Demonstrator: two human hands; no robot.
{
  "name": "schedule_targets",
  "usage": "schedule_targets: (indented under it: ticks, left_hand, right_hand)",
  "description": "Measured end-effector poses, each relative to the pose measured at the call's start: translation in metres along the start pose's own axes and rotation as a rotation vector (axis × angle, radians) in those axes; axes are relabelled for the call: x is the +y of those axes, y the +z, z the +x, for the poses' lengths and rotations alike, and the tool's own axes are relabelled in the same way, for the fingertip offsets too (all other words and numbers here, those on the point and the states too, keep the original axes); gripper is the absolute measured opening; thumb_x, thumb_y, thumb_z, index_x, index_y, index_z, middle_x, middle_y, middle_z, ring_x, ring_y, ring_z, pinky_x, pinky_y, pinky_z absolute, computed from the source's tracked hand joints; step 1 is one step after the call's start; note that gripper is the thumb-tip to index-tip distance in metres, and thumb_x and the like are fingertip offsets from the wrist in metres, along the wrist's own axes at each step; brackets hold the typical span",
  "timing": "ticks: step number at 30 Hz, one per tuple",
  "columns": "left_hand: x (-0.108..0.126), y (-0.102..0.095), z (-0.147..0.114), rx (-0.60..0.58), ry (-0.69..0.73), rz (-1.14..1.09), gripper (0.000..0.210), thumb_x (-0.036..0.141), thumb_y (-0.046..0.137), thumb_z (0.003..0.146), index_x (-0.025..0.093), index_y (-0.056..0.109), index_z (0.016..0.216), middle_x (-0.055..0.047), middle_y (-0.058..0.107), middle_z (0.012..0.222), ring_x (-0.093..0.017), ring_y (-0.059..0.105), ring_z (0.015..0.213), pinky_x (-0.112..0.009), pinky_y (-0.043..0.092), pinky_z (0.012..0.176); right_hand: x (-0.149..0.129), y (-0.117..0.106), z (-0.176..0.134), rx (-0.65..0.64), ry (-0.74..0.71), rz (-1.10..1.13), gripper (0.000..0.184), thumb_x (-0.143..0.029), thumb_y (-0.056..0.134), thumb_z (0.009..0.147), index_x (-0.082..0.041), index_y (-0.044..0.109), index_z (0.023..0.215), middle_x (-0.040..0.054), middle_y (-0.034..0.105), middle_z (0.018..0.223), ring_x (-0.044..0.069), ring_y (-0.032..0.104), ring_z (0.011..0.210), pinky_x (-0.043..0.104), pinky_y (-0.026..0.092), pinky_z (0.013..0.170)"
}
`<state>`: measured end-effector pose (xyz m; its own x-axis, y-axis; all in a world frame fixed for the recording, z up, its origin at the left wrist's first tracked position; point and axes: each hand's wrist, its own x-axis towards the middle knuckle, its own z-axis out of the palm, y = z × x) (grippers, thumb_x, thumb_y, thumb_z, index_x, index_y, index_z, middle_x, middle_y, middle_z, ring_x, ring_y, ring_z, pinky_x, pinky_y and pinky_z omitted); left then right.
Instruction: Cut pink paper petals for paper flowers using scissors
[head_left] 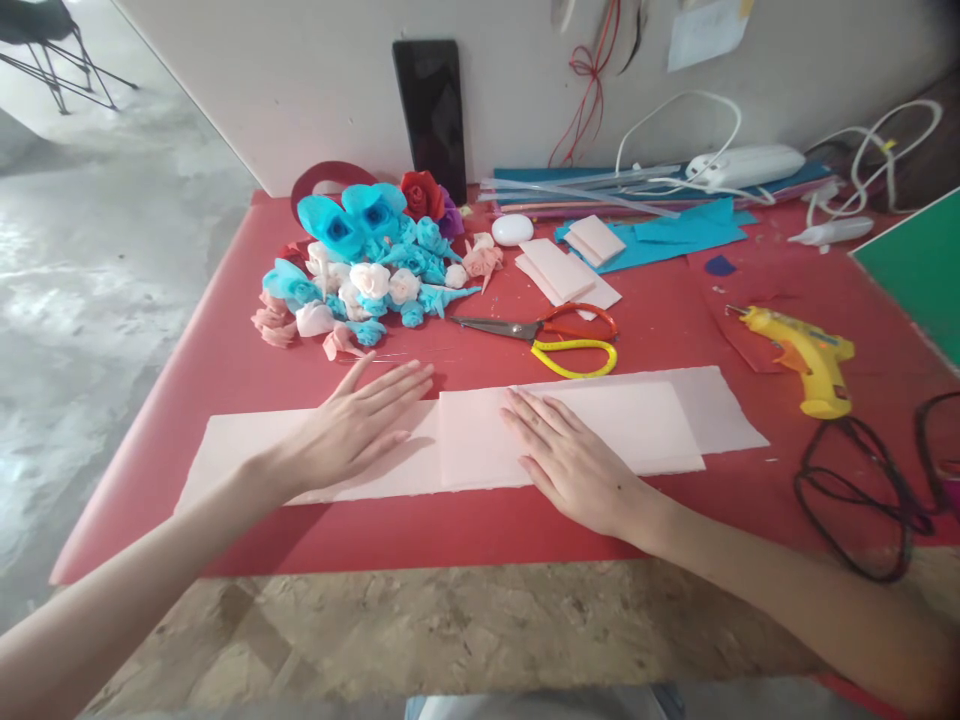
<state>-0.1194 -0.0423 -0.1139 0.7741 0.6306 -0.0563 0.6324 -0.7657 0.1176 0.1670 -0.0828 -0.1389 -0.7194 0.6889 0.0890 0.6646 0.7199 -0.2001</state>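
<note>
A long strip of pale pink crepe paper [247, 445] lies across the red table covering, with a shorter folded section [637, 425] on top of its right part. My left hand [360, 420] rests open over the left part of the strip, fingers stretched toward the middle. My right hand [566, 455] lies flat on the folded section near its left edge, fingers extended. Neither hand grips anything. Just beyond the paper are scissors [540, 330] with one orange and one yellow handle loop, blades pointing left.
Blue, white and pink paper flowers [367, 270] are heaped at the back left. A phone [431, 115] leans on the wall. Folded pink pieces [559, 275] and blue paper [682, 235] lie behind the scissors. A yellow glue gun [806, 360] with a black cord [855, 490] is on the right.
</note>
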Motion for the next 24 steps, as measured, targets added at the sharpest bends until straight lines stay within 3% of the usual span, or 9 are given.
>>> schedule_targets:
  ticks: [3, 8, 13, 16, 21, 24]
  left_hand:
    - [0.006, -0.002, 0.007, -0.04, 0.165, 0.014, 0.06, 0.029, 0.031, 0.093, 0.021, -0.001, 0.143, -0.007, 0.03, 0.145, -0.02, 0.026, 0.134, -0.044, 0.004, 0.112]
    - [0.01, -0.005, 0.014, -0.048, 0.224, -0.005, 0.058, 0.029, 0.032, 0.093, 0.015, 0.006, 0.143, -0.009, 0.03, 0.144, -0.017, 0.03, 0.132, -0.035, 0.011, 0.113]
    - [0.006, -0.007, 0.012, -0.121, 0.304, -0.018, 0.051, 0.039, 0.04, 0.09, 0.028, 0.027, 0.138, -0.009, 0.018, 0.149, -0.024, 0.024, 0.134, -0.043, 0.015, 0.112]
    - [0.007, -0.008, 0.007, -0.123, 0.347, 0.0, 0.052, 0.041, 0.046, 0.086, 0.034, 0.031, 0.136, -0.01, 0.008, 0.15, -0.029, 0.018, 0.135, -0.048, 0.017, 0.11]
    - [0.018, -0.009, -0.01, -0.108, 0.346, -0.026, 0.056, 0.048, 0.054, 0.079, 0.04, 0.036, 0.132, -0.007, 0.015, 0.15, -0.034, 0.017, 0.135, -0.053, 0.022, 0.106]
    - [0.031, -0.012, -0.016, -0.086, 0.433, -0.096, 0.053, 0.047, 0.051, 0.081, 0.033, 0.041, 0.131, -0.009, 0.027, 0.147, -0.033, 0.025, 0.133, -0.053, 0.021, 0.106]
  right_hand:
    - [0.0, 0.0, 0.001, -0.008, 0.0, -0.003, 0.047, -0.019, 0.033, 0.09, 0.001, 0.038, 0.133, 0.0192, 0.032, 0.142, 0.03, 0.026, 0.132, 0.046, 0.029, 0.106]
    - [0.001, -0.001, 0.001, 0.0, 0.006, 0.015, 0.048, -0.018, 0.033, 0.089, 0.001, 0.037, 0.133, 0.0189, 0.032, 0.142, 0.029, 0.026, 0.132, 0.046, 0.029, 0.107]
    - [0.0, -0.002, 0.001, 0.013, 0.002, 0.018, 0.047, -0.018, 0.032, 0.089, 0.001, 0.039, 0.131, 0.0197, 0.033, 0.142, 0.029, 0.029, 0.131, 0.047, 0.031, 0.105]
    - [0.0, -0.002, 0.001, 0.023, -0.001, -0.004, 0.047, -0.019, 0.031, 0.09, 0.002, 0.04, 0.131, 0.0201, 0.034, 0.141, 0.03, 0.03, 0.131, 0.047, 0.032, 0.105]
    - [0.0, -0.002, 0.002, 0.03, 0.001, 0.01, 0.047, -0.019, 0.031, 0.09, 0.001, 0.038, 0.131, 0.0196, 0.033, 0.142, 0.029, 0.029, 0.131, 0.047, 0.032, 0.105]
    - [0.001, -0.001, 0.001, 0.021, 0.003, 0.043, 0.047, -0.019, 0.031, 0.09, 0.001, 0.038, 0.132, 0.02, 0.033, 0.142, 0.029, 0.028, 0.132, 0.047, 0.03, 0.106]
